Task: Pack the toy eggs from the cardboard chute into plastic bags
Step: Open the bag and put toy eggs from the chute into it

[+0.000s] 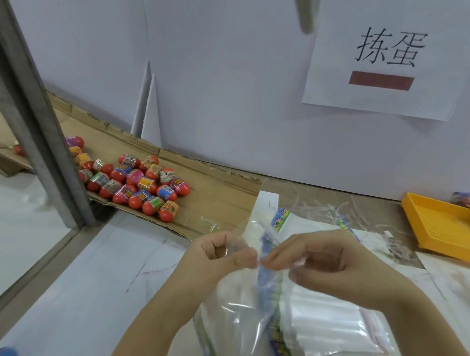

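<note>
A: Where are the hands at this moment?
B: Both are in the near middle, above the tabletop [93, 279]. The left hand [223, 255] and the right hand [330, 266] are close together, and their fingertips almost touch. Each one pinches the top edge of the same clear plastic bag [234, 312]. The bag hangs down from them toward the near side.
A: Are there more bags?
B: Yes. A stack of plastic bags [329, 318] lies on the tabletop just under the right hand. Colourful printed cards [271, 293] are along the left side of the stack.
A: And the toy eggs?
B: The toy eggs [140, 183] lie in a heap on the cardboard chute [221, 196], to the far left of the hands and well apart from them. They are red, with bright wrappers on top.
A: What else is around?
B: A grey metal post [39, 127] stands at the left, partly in front of the chute. A yellow tray [445, 229] sits at the far right. A paper sign [387, 55] hangs on the white wall behind.
</note>
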The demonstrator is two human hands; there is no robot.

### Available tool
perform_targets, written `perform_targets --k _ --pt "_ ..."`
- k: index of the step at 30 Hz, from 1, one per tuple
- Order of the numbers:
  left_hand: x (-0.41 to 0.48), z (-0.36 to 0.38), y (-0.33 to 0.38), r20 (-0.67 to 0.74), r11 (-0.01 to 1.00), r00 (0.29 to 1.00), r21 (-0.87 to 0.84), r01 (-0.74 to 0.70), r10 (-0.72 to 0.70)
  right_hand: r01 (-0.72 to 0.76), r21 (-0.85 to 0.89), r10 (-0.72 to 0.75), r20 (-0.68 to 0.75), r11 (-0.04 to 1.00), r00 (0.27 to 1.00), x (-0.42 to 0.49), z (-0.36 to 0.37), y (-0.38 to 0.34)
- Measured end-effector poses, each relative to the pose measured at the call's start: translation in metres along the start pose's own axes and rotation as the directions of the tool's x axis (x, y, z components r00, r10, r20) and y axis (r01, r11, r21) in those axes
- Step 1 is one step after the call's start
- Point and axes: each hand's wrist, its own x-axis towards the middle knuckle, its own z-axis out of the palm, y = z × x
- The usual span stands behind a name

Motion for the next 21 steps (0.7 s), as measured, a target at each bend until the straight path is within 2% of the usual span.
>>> perform_targets --k 4,8,11,14,16,18,19,21 --pt "0.001 -0.001 -0.001 -0.047 1.0 0.999 -0.011 -0.004 0.004 0.041 0.019 -0.037 -0.155 0.999 0.987 -0.001 -0.008 0.004" --pt "0.002 0.0 -0.001 -0.08 0.998 0.996 -0.036 0.042 -0.045 0.125 -0.038 -0.131 -0.234 0.991 0.964 -0.006 -0.021 0.0" --pt "0.005 0.002 -0.004 -0.137 0.997 0.989 -0.063 0.054 -0.063 0.194 0.027 -0.173 -0.341 0.981 0.924 -0.012 -0.032 -0.003" --pt "0.006 0.01 -0.013 -0.214 0.995 0.975 0.067 0.074 -0.058 0.2 0.018 -0.166 -0.487 0.98 0.857 -0.019 -0.043 -0.005" --pt "0.005 0.017 -0.019 -0.21 0.984 0.978 0.171 0.045 -0.009 0.164 -0.071 -0.174 -0.576 0.984 0.799 -0.02 -0.047 -0.005" --pt "0.004 0.02 -0.027 -0.155 0.941 0.983 0.335 -0.044 0.101 0.12 -0.174 -0.203 -0.609 0.977 0.766 -0.019 -0.046 -0.005" --pt "0.003 0.021 -0.027 -0.175 0.913 0.97 0.398 -0.089 0.17 0.115 -0.218 -0.225 -0.592 0.969 0.774 -0.018 -0.044 -0.005" --pt "0.001 0.02 -0.019 -0.264 0.906 0.902 0.348 -0.242 0.342 0.12 -0.272 -0.255 -0.541 0.955 0.802 -0.016 -0.039 -0.006"
